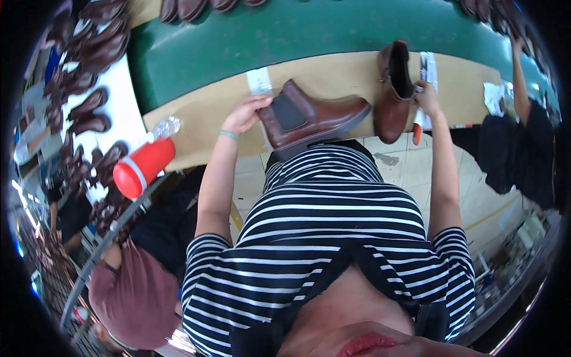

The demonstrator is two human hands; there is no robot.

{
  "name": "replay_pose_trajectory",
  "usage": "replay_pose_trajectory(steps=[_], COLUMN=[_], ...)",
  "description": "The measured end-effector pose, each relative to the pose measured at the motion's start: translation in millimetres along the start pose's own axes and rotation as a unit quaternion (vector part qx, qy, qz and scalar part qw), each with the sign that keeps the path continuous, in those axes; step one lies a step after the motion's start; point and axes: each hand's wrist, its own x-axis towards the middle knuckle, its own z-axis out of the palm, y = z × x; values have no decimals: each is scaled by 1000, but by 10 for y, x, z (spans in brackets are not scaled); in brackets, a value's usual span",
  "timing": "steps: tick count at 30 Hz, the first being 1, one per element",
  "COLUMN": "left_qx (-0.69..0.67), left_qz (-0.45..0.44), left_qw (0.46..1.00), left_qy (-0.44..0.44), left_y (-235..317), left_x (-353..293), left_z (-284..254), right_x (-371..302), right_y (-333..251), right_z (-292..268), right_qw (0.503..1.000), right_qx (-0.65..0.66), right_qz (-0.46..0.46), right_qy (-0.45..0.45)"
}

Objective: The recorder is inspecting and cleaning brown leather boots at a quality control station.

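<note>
My left hand [242, 116] grips a brown leather ankle boot [321, 112] by the top of its shaft. The boot is tipped on its side at the front edge of the table, dark elastic panel showing and toe toward the right. Beside that toe a second brown ankle boot [392, 113] stands with its dark opening up. Just right of it is my right hand [427, 99], fingers bent together; what they hold, if anything, is hard to make out. An orange-and-white tool [417, 132], kind unclear, shows below that hand.
Brown cardboard [208, 131] runs along the front of a green work surface [238, 41]. A red tumbler [143, 166] and clear plastic [165, 127] are at left. Many brown shoes [89, 113] fill the left side. Co-workers sit at lower left [134, 291] and right [517, 149].
</note>
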Motion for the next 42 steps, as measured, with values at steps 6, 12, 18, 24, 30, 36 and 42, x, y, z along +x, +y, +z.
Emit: replay_pose_trajectory(steps=[6,12,18,24,30,36,42], left_qx=[-3,6,-9,-36,-70,-89,-90], left_qz=[-15,-11,4,2,-1,11,-34], left_qw=[1000,1000,1000,998,992,981,981], left_qy=[0,18,2,-51,-102,-173,-171], left_y=[69,11,-26,-38,-91,-231,-158], left_x=[-39,-42,-34,78,188,310,295], left_z=[122,113,89,8,-109,-277,-229], right_x=[360,-382,-543,-397,172,-388,62], right_y=[88,-1953,-2706,-2665,-2775,-2998,-3088], right_z=[-973,-921,623,1681,1862,1941,1781], right_qw=[982,859,898,854,788,680,767], right_qx=[-59,425,276,113,-110,-170,-270], right_qz=[-53,-265,-263,-223,-476,-547,-511], right_qy=[173,108,-220,-456,-374,-458,-280])
